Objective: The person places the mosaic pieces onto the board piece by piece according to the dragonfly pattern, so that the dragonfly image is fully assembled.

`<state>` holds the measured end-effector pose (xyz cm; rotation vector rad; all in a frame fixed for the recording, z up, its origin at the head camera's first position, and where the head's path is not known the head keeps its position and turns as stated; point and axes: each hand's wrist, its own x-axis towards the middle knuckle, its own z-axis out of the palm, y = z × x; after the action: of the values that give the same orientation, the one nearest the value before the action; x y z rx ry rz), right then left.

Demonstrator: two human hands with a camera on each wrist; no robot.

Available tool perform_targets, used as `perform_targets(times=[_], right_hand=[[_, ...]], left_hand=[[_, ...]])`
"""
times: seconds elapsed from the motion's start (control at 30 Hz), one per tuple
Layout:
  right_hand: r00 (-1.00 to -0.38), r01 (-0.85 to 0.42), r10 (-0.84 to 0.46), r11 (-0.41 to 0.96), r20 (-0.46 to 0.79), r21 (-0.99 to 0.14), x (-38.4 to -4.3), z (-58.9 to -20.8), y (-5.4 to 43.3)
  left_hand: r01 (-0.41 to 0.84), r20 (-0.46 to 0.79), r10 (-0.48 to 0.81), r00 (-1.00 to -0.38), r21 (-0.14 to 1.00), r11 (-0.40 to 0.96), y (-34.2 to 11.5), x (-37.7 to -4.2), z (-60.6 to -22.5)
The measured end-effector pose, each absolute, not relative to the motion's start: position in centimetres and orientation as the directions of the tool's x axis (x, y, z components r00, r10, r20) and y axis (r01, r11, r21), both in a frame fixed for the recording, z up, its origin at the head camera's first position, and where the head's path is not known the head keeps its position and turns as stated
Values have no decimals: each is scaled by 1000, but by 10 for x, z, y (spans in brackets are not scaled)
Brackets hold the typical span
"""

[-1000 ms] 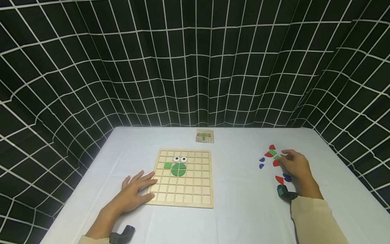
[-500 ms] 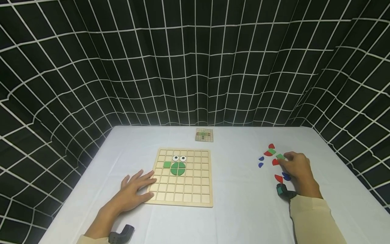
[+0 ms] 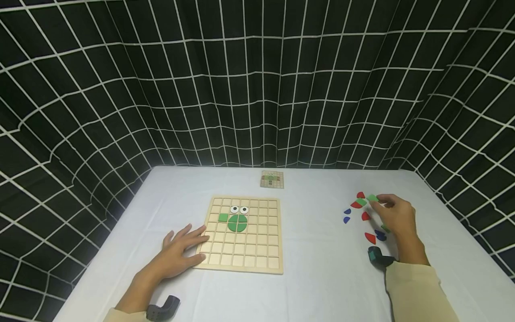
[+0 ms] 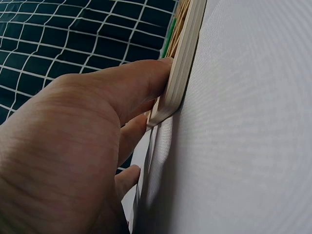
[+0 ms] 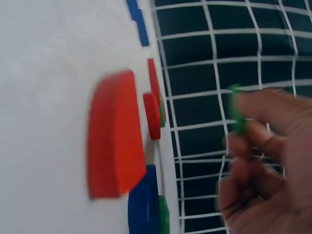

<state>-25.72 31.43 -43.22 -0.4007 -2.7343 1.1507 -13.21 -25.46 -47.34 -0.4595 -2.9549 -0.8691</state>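
Observation:
My left hand (image 3: 175,255) lies with spread, straight fingers on the left edge of a wooden grid board (image 3: 249,259); in the left wrist view the thumb (image 4: 146,80) touches the board's side (image 4: 183,73). On the board are two eye pieces (image 3: 234,209), a disc of green quarter pieces (image 3: 237,223) and a green square tile (image 3: 223,217). At the right my right hand (image 3: 398,217) pinches a green tile (image 3: 372,197) between thumb and fingers. The right wrist view shows that tile (image 5: 238,109) edge-on and blurred, raised off the table.
Around the right hand lie red quarter pieces (image 3: 370,238), another green tile (image 3: 361,202), small blue half-rounds (image 3: 347,220) and darker blue pieces (image 3: 380,237). A green piece (image 3: 385,228) shows beside the right wrist. A small pattern card (image 3: 272,179) lies behind the board. Black gridded curtains surround the white table.
My right hand has drawn a green tile away from the red and green pieces and lifted it, moving slightly toward the back. The left hand has stayed on the board.

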Motion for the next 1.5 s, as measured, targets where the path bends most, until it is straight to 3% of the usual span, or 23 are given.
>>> perform_targets(times=[0.17, 0.47, 0.87, 1.5], right_hand=[[-962, 32, 216, 695, 166, -718, -245, -408, 293], [-945, -133, 114, 723, 307, -678, -216, -369, 252], [-839, -464, -87, 632, 537, -621, -188, -352, 173], [-800, -598, -256, 413, 543, -687, -188, -369, 54]], left_hand=[[285, 107, 270, -957, 528, 800, -253, -132, -475], [290, 110, 274, -955, 525, 800, -253, -131, -473], [286, 114, 267, -957, 521, 804, -255, -132, -471], [298, 126, 274, -953, 535, 790, -255, -131, -473]])
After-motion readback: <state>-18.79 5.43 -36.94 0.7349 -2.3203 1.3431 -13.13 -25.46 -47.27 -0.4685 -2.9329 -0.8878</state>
